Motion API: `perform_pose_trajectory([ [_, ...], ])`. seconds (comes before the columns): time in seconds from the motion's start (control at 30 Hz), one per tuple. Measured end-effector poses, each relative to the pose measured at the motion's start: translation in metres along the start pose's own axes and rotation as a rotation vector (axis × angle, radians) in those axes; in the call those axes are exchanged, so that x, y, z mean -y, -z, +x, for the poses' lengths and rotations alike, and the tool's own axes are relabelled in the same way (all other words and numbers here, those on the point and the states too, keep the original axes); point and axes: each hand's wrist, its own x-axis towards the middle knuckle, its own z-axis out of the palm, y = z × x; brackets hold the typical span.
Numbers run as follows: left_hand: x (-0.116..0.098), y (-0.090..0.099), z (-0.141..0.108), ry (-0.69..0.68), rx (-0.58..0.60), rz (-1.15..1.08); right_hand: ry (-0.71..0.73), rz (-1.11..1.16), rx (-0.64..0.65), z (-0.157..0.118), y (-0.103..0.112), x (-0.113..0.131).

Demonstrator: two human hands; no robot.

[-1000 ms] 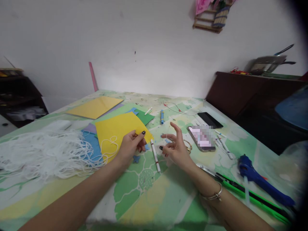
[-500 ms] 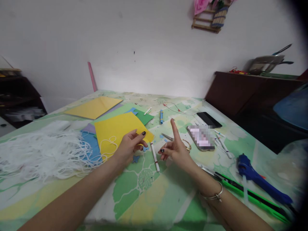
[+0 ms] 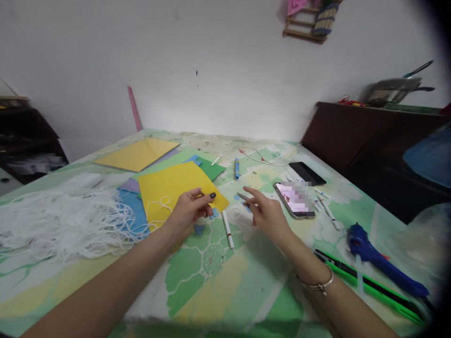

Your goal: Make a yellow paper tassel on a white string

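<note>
Nearest you, a green cutter (image 3: 378,287) lies by your right forearm. A white marker (image 3: 228,230) rests between your hands. Your left hand (image 3: 188,209) has thumb and fingers bent together at the right corner of the yellow sheet (image 3: 172,188); whether they pinch it, you can't tell. Your right hand (image 3: 264,211), forefinger extended and other fingers curled, is at the scissors (image 3: 242,196), its grip unclear. Beyond lies a blue tube (image 3: 237,169).

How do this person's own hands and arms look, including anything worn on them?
Both the left hand and the right hand are ungloved, with dark polish on the visible nails. No sleeves show on the forearms. The right wrist wears a thin, silver-coloured bracelet with a small dangling charm; the left wrist shows none.
</note>
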Motion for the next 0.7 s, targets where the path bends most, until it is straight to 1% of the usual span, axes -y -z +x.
perform_pose_trajectory([
  [0.07,0.0,0.001,0.0,-0.001,-0.025,0.045,0.001,-0.031,-0.032,0.001,0.0,-0.003],
  [0.17,-0.001,0.004,0.002,0.025,-0.032,0.151,0.024,-0.086,-0.033,0.002,-0.001,-0.007],
  [0.23,-0.001,0.008,0.003,0.074,0.016,0.239,0.055,-0.124,-0.009,0.003,-0.003,-0.009],
  [0.37,-0.004,0.016,0.004,0.186,0.165,0.407,0.122,-0.172,0.084,0.006,-0.008,-0.013],
  [0.47,-0.008,0.018,0.002,0.224,0.224,0.484,0.153,-0.187,0.164,0.008,-0.011,-0.016],
  [0.57,-0.009,0.017,0.001,0.207,0.25,0.518,0.16,-0.202,0.201,0.009,-0.013,-0.017],
  [0.7,-0.003,0.018,0.003,0.125,0.218,0.563,0.164,-0.214,0.208,0.007,-0.014,-0.017],
])
